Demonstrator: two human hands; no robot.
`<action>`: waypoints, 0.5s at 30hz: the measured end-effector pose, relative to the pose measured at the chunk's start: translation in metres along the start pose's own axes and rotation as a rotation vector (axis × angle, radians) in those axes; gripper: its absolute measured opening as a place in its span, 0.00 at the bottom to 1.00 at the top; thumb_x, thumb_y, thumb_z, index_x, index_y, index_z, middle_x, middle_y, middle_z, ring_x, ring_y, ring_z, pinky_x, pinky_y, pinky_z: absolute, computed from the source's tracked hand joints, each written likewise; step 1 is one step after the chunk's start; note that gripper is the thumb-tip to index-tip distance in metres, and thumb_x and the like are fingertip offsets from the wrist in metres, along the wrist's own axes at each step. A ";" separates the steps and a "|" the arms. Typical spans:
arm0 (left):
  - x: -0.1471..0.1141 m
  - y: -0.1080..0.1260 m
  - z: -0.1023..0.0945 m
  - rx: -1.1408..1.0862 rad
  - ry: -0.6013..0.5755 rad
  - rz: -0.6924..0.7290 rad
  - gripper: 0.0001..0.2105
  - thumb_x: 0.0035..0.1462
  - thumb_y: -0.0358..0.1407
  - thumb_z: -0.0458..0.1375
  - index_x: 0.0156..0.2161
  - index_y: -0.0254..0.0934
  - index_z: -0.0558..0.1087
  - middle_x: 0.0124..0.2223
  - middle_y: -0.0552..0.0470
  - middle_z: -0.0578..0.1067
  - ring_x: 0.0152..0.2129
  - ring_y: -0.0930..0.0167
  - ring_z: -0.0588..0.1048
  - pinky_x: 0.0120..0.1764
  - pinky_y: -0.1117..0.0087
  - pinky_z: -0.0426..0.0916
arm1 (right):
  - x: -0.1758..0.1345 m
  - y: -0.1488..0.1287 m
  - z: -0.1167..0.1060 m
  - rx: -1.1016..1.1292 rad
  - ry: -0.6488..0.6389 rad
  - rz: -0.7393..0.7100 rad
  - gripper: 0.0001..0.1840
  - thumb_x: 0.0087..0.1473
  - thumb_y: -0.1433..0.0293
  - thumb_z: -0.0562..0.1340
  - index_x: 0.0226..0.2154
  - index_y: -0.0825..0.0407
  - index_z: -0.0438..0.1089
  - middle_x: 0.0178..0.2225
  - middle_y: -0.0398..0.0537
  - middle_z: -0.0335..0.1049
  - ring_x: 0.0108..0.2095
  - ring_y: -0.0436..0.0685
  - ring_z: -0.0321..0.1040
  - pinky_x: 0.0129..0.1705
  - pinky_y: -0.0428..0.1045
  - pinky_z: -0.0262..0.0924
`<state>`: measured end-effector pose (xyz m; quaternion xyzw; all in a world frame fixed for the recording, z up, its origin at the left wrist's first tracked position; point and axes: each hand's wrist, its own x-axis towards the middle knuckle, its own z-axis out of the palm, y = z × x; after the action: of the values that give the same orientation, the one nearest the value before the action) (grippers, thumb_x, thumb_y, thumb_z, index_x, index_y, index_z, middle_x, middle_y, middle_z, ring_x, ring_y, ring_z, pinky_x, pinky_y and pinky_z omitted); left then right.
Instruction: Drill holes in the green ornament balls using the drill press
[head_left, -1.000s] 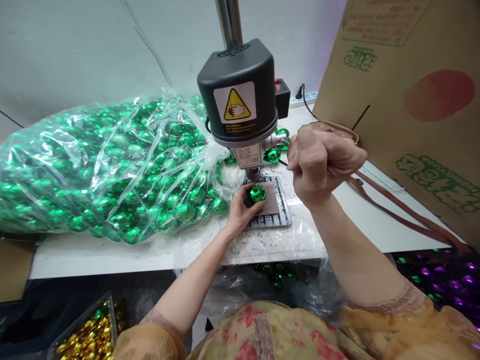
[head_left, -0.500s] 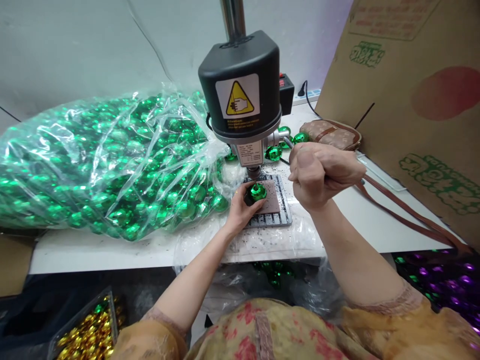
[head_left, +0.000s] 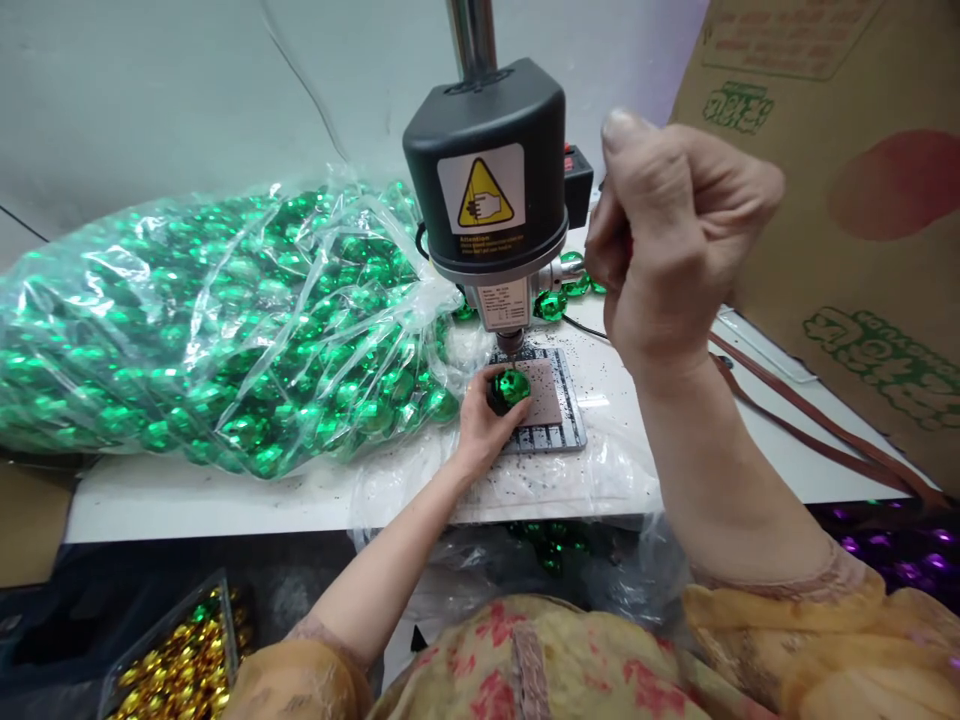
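Green ball: one (head_left: 514, 387), between the left thumb and fingers, above the pinkish pad and below the drill chuck (head_left: 510, 343); whether a bit touches it cannot be made out.
Gold balls: too many to count (head_left: 176, 660), in one clear-sided box (head_left: 228, 612) at lower left, with a little green among them.
Purple balls: many (head_left: 900, 550), below the tabletop's right end.
Lower green balls: a cluster (head_left: 551, 550) under the front edge, near clear plastic; not countable.
Tabletop: one, white (head_left: 780, 460), strewn with dark specks around the press.
Left hand: one (head_left: 484, 415), its grip partly spread, as wide as the ball, closed around its side.
Pad and base: one pad (head_left: 544, 395) on one slotted grey base (head_left: 568, 438).
Right hand: one (head_left: 675, 230), raised, its grip folded into a tight fist beside the press's side hub (head_left: 568, 270); anything inside the fingers is hidden.
Drill press: one, black-headed (head_left: 484, 165), with one yellow warning triangle.
Plastic bag: one, clear, tied (head_left: 225, 330), left of the press, filled with green balls beyond counting.
Loose green balls: at least three (head_left: 551, 305), behind the press's right side, partly hidden.
Strap: brown (head_left: 825, 435), along the tabletop's right.
Cardboard box: one large (head_left: 847, 230), at the far right.
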<state>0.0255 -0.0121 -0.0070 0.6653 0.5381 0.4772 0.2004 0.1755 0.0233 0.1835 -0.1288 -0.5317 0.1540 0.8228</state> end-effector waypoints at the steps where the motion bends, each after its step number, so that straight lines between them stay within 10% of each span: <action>1: -0.007 0.005 -0.003 0.037 0.040 0.031 0.22 0.52 0.41 0.69 0.50 0.39 0.70 0.46 0.47 0.77 0.44 0.63 0.77 0.47 0.62 0.71 | 0.003 0.000 0.001 0.027 -0.005 0.014 0.24 0.57 0.74 0.64 0.12 0.50 0.62 0.11 0.35 0.52 0.12 0.43 0.43 0.19 0.50 0.43; 9: -0.104 0.039 -0.020 0.240 -0.420 0.824 0.25 0.57 0.52 0.63 0.51 0.34 0.70 0.39 0.44 0.78 0.33 0.65 0.75 0.37 0.64 0.70 | 0.000 0.000 -0.002 0.054 -0.017 0.065 0.25 0.56 0.64 0.67 0.12 0.51 0.62 0.12 0.36 0.51 0.12 0.42 0.43 0.18 0.50 0.42; 15: -0.065 0.022 -0.034 0.174 -0.293 0.665 0.14 0.65 0.40 0.56 0.52 0.37 0.68 0.44 0.42 0.78 0.44 0.62 0.76 0.47 0.60 0.71 | 0.000 0.004 -0.001 -0.039 -0.017 0.062 0.25 0.60 0.68 0.62 0.13 0.49 0.60 0.13 0.36 0.53 0.14 0.46 0.45 0.22 0.51 0.47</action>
<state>0.0106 -0.0868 -0.0011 0.8794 0.2969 0.3684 0.0520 0.1763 0.0269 0.1813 -0.1598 -0.5374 0.1704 0.8103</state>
